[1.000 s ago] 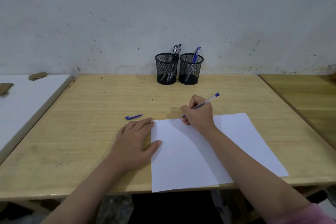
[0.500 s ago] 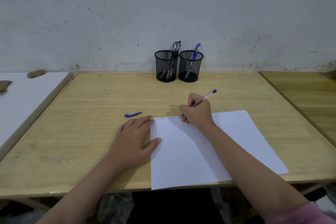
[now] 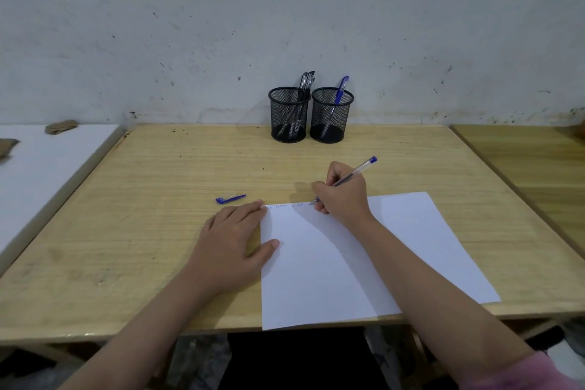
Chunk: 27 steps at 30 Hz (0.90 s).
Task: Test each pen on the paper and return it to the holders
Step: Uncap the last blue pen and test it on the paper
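My right hand [image 3: 343, 196] grips the clear blue-ended pen [image 3: 348, 177] writing on the white paper sheet [image 3: 348, 263]; my left hand [image 3: 232, 241] lies flat, pinning the paper's left edge.

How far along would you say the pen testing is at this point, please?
Early to midway, I'd guess. Done: a short line of writing tops the paper. In hand: the right hand writes with a blue pen while the left hand steadies the sheet. Left: recapping with the cap, returning it to the holders, and possibly testing the pens there.
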Motion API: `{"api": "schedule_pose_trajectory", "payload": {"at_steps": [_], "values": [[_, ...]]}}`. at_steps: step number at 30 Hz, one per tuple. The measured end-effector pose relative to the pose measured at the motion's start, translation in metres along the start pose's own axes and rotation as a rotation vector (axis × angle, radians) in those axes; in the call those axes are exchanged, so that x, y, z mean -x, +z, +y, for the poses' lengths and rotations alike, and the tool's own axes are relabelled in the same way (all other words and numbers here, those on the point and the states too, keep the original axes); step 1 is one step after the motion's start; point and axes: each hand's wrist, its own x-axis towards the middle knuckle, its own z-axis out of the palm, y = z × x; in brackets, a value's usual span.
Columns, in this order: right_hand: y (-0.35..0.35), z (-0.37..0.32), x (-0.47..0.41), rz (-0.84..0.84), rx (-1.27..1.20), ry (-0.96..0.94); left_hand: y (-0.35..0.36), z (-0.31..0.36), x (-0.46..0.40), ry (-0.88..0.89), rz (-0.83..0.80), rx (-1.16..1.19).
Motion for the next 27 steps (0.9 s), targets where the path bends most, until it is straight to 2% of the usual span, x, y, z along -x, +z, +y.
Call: {"api": "schedule_pose_trajectory", "payload": {"at_steps": [14, 27], "values": [[-0.0029, 0.001, -0.0011, 0.081, -0.055, -0.019, 0.0004, -0.0013, -0.0006, 0.0, -0.006, -0.004], [-0.0016, 0.0006, -0.0008, 0.038, -0.021, -0.016, -0.0006, -0.0006, -0.0001, 0.002, -0.007, 0.002]]}}
